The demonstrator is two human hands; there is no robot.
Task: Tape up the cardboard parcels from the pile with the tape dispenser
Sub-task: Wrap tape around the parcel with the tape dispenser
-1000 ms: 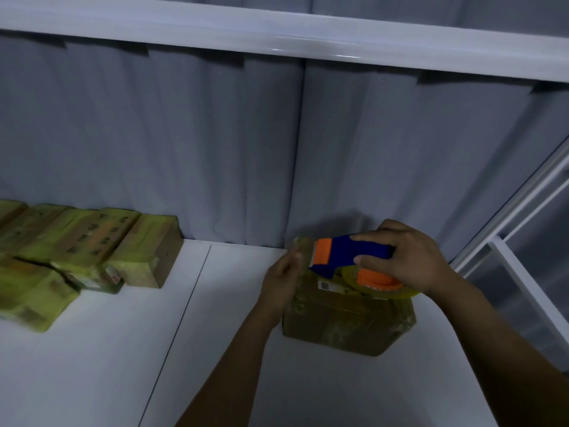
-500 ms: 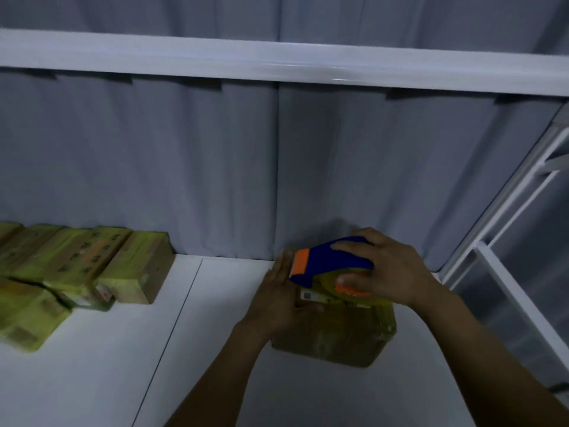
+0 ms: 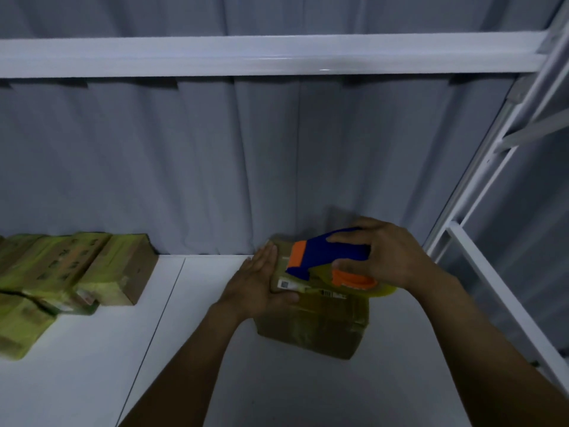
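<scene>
A brown cardboard parcel wrapped in clear tape lies on the white table, near the curtain. My right hand grips a blue and orange tape dispenser with a yellowish tape roll, held on top of the parcel. My left hand lies flat against the parcel's left side, fingers together and thumb over the top edge, holding it steady. A white label with a code shows on the parcel's top between my hands.
A pile of several yellow-green taped parcels lies at the left of the table. A grey curtain hangs behind. A white shelf beam crosses overhead, and a white metal frame stands at the right.
My left hand went from pinching at the parcel's top left corner to lying flat along its left side. The dispenser slid slightly right over the top. The camera tilted.
</scene>
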